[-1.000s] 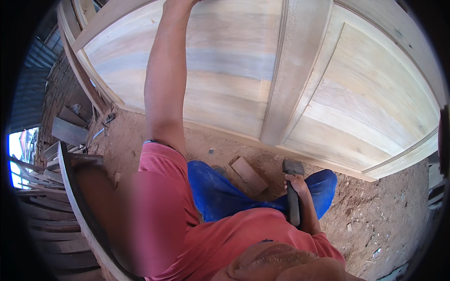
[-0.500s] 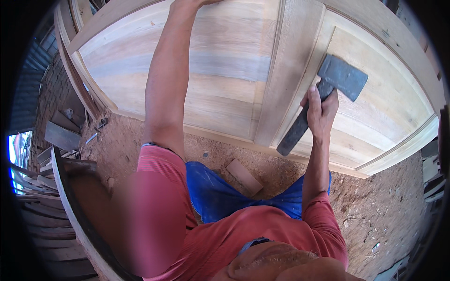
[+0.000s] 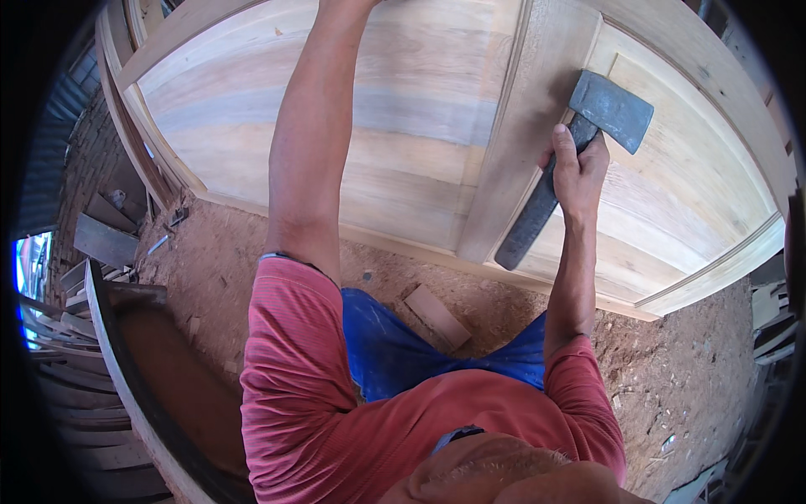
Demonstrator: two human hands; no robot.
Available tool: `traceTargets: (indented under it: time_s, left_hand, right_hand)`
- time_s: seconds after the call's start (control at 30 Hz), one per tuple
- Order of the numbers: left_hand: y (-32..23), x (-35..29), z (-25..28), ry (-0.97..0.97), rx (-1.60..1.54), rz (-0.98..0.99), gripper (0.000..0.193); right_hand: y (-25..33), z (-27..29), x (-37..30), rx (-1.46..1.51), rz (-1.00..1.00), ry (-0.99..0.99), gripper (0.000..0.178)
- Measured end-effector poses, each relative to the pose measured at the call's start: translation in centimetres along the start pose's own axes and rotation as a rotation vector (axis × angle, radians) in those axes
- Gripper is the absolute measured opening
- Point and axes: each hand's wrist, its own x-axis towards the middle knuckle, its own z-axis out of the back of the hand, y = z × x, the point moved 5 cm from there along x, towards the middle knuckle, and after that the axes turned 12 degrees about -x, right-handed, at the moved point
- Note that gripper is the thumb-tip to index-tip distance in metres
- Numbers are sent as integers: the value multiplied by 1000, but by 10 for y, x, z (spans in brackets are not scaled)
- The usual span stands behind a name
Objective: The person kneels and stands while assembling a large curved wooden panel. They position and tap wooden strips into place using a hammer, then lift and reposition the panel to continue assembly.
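Note:
In my right hand (image 3: 579, 176) is a heavy dark mallet (image 3: 614, 109) with a wide, block-shaped head. My fingers wrap its thick handle just under the head, and the handle's free end slants down to the left. The mallet is over the right half of a pale wooden panelled door (image 3: 403, 160), which stands on its edge in front of me. My left arm stretches up across the door's left panel. Only a sliver of my left hand (image 3: 348, 4) shows at the top edge; its fingers are out of the picture.
A short wood offcut (image 3: 438, 317) lies on the sawdust-covered ground (image 3: 680, 361) between my knees. At the left stands a curved, dark-edged wooden piece (image 3: 126, 370), beside a stack of curved boards (image 3: 92, 433). More timber leans by the door's left end.
My right hand and the mallet have risen slightly along the door. My left arm has shifted a little to the right, still reaching to the top edge.

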Motion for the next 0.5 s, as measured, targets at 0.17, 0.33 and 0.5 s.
traceTargets:
  time_s: [0.17,0.33,0.5]
  left_hand:
    - [-3,-1,1,2,2,13,115]
    - [-2,-3,2,-35,-62,-26,116]
    - [3,-3,2,-67,-109,-70,117]
  right_hand:
    - [22,21,2,43,22,26,26]
    - [106,58,34,-141,285,-27,44]
    - [230,85,105,-511,543,-274,27]
